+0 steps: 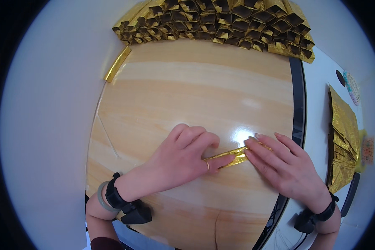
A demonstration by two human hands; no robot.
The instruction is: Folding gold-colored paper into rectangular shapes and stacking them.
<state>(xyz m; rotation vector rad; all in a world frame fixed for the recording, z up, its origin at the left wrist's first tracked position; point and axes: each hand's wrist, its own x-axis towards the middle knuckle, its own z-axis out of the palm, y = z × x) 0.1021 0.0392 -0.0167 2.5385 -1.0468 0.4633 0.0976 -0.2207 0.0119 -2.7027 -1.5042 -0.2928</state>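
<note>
Gold paper strip [240,158] lies on the table [175,96]; left hand [186,156] curled, one digit along it, grip unclear; right hand [282,166] open, fingers over its right end. Uneven finger pressure could skew the fold; pulling hard might tear it.

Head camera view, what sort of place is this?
Probably a small papercraft workspace, at home or in a workshop: a glossy wood-patterned table, folded gold tubes stacked at its far edge, and fanned gold sheets on the right.
</note>
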